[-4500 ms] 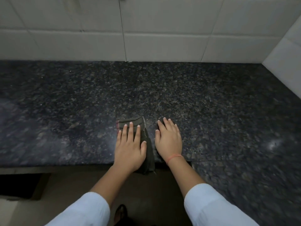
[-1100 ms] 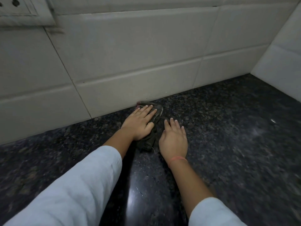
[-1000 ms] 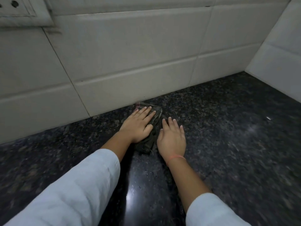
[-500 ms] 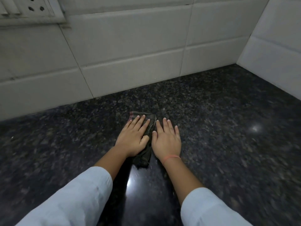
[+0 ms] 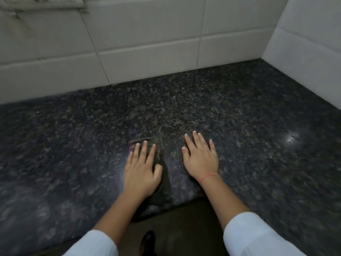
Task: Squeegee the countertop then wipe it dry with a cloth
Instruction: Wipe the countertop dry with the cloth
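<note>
Cloth (image 5: 163, 183), dark and folded, is laid flat on the countertop (image 5: 239, 126) at its near edge, about mid-scene, with its near end reaching the edge. It is pressed down by the left hand (image 5: 141, 172), palm flat, fingers straight and slightly spread, thumb out to the right. The right hand (image 5: 200, 159) is laid flat on bare stone just right of the cloth, apart from it, fingers straight and close together. A red thread (image 5: 209, 176) is worn on the right wrist. White sleeves (image 5: 254, 235) are seen at the near edge. The counter is dark speckled granite with a glare spot (image 5: 292, 139) at right. White wall tiles (image 5: 147, 43) are seen at the far side and right. A socket plate (image 5: 42, 2) is cut off at far left. A shoe (image 5: 147, 241) is seen below the counter edge.
</note>
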